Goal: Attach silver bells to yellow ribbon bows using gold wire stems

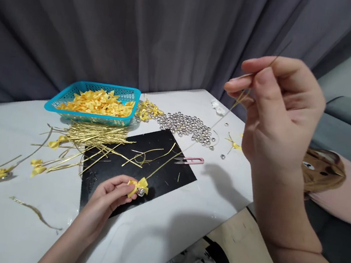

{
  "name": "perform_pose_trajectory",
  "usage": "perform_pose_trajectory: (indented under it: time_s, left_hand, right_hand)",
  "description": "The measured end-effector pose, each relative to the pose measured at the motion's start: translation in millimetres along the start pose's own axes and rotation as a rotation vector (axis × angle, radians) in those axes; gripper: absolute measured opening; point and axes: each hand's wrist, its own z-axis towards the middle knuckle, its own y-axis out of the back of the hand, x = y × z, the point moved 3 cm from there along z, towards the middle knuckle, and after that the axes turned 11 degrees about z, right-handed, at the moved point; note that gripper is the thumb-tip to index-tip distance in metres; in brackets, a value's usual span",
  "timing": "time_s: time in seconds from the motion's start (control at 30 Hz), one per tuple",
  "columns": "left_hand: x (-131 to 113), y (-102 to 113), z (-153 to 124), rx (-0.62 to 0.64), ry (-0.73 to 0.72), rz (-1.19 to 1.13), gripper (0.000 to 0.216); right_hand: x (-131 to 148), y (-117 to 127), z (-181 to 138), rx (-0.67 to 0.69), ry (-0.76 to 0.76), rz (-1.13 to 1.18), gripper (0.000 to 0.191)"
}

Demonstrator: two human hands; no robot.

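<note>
Left grip (113,194) pinching yellow bow (142,184), right grip (281,111) pinching gold cord (163,166) above it.
Likely featherlight; bow soft, crushable: pinch its middle, cord near the end.

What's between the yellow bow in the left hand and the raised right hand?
A thin gold cord slants from the yellow bow up to the right hand, as the head view shows.
</note>
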Motion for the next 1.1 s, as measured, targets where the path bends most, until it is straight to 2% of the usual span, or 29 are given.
perform_pose_trajectory:
  time_s: [0.1, 0.17, 0.23, 0.33, 0.43, 0.53, 0.67, 0.77, 0.9, 1.0, 1.1]
  left_hand:
    - [-0.1, 1.8, 0.1, -0.026, -0.005, -0.011, 0.024]
    - [1.6, 5.4, 1.7, -0.069, -0.017, -0.013, 0.024]
    - [4.0, 9.6, 3.7, -0.113, -0.027, -0.016, 0.024]
    - [5.4, 13.6, 4.9, -0.148, -0.039, -0.022, 0.024]
    - [2.7, 13.7, 3.5, -0.151, -0.053, -0.038, 0.027]
    - [-0.8, 12.8, 1.5, -0.166, -0.066, -0.048, 0.029]
    - [-2.7, 14.7, -0.6, -0.238, -0.095, -0.057, 0.028]
    - [-3.1, 15.5, -1.4, -0.251, -0.094, -0.051, 0.027]
    - [-4.3, 14.6, -1.5, -0.240, -0.067, -0.032, 0.029]
    - [-5.1, 13.6, -1.4, -0.224, -0.059, -0.025, 0.029]
    - [-5.1, 13.1, -1.5, -0.190, -0.079, -0.016, 0.026]
  right_hand:
    - [10.0, -5.2, 3.5, -0.055, -0.232, 0.153, 0.031]
    - [15.5, -6.4, 4.2, -0.176, -0.435, 0.275, 0.045]
    - [21.3, -7.9, 3.3, -0.219, -0.499, 0.331, 0.050]
    - [25.4, -11.7, -2.7, -0.083, -0.400, 0.292, 0.042]
    - [20.4, -15.6, -13.6, 0.082, -0.322, 0.196, 0.023]
    - [14.3, -15.8, -19.6, 0.132, -0.290, 0.100, 0.007]
    - [14.2, -12.9, -20.2, 0.091, -0.195, -0.013, 0.008]
    - [14.3, -13.1, -23.9, 0.136, -0.188, -0.054, 0.011]
    - [15.1, -9.4, -31.9, 0.185, -0.127, -0.224, 0.017]
    - [12.5, -4.3, -36.9, 0.219, -0.137, -0.299, 0.020]
    - [5.9, -1.6, -42.3, 0.224, -0.195, -0.257, 0.018]
